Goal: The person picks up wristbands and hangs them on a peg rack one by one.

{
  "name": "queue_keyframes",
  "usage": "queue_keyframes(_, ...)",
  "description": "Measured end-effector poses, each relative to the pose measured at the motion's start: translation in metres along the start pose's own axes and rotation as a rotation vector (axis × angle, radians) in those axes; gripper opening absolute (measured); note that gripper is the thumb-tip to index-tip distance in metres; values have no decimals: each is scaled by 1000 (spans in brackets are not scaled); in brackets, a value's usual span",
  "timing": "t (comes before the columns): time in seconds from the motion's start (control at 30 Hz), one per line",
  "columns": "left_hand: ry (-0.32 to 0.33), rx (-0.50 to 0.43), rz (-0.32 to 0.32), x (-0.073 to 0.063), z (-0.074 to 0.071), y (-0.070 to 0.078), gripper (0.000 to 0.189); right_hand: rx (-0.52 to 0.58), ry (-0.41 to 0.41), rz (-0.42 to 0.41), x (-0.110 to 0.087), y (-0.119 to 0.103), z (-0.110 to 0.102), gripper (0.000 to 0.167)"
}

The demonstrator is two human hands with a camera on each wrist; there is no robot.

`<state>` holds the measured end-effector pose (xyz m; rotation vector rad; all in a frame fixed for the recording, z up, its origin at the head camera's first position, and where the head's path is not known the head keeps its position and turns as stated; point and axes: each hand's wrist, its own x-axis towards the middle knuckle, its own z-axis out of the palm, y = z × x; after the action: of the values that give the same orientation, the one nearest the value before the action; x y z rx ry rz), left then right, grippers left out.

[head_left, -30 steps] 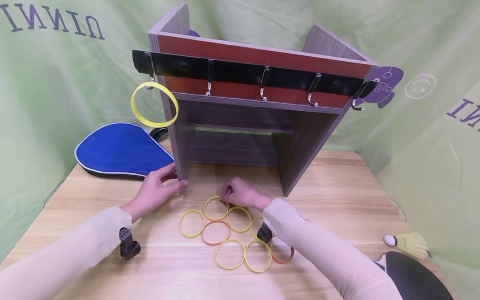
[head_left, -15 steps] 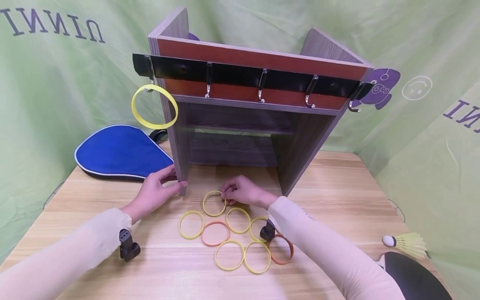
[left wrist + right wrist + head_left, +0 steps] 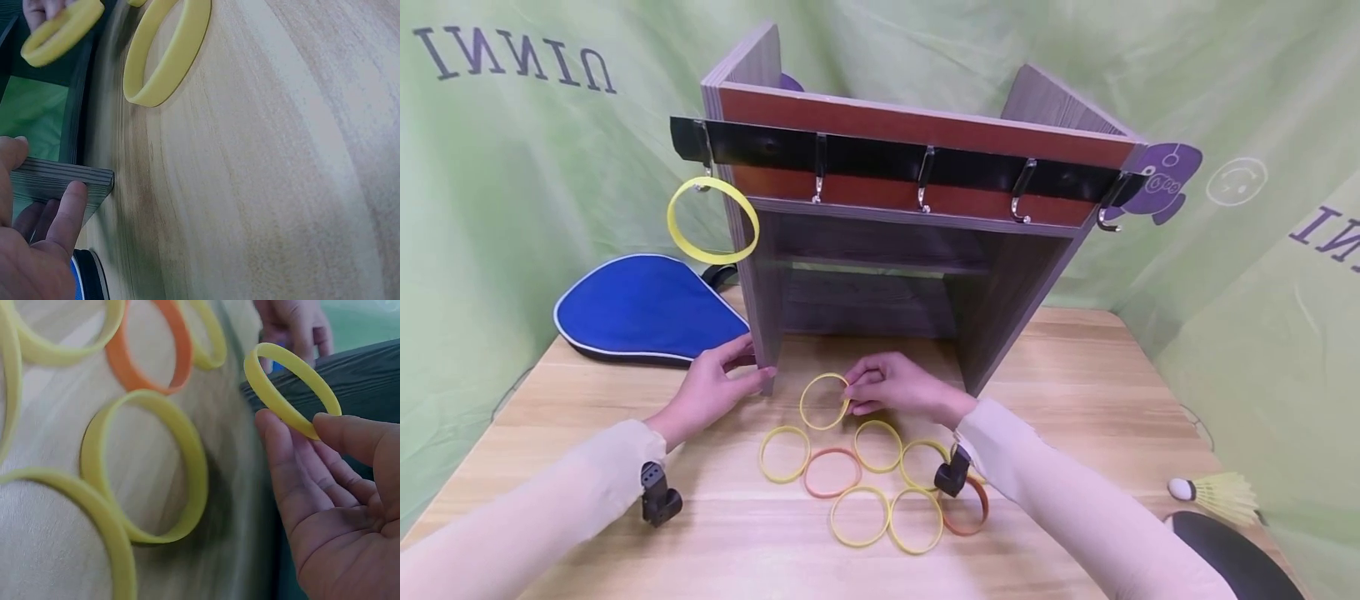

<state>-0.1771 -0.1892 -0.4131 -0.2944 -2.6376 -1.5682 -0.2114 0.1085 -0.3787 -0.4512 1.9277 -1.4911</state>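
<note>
Yellow ring (image 3: 275, 399) up from neighbouring rings (image 3: 197, 465), cabinet (image 3: 1011, 300) close beyond.

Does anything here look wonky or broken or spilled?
A little wonky, maybe: seen from above, the orange ring between the yellow rings looks squashed, wider than tall, while they look rounder. Also, the black hook strip pokes out past the shelf on the picture's left. I see no spills or breaks.

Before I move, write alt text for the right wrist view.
The right hand, at lower right, pinches a yellow ring. At left, other yellow rings and an orange ring lie on the wooden table; at the top, the left hand touches a dark board.
</note>
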Motion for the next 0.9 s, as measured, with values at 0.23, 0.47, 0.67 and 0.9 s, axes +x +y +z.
queue_keyframes(0.23,8,-1,19,-2,1,0,60,84,9,-81,-19,-25,2,29)
queue_keyframes(0.47,11,10,39,-2,0,1,57,150,39,-187,-32,-56,12,23)
queue_keyframes(0.67,13,18,48,-2,1,1,55,205,55,-284,-43,-77,21,19)
queue_keyframes(0.9,18,12,38,-3,0,2,56,268,66,-376,-57,-106,28,15)
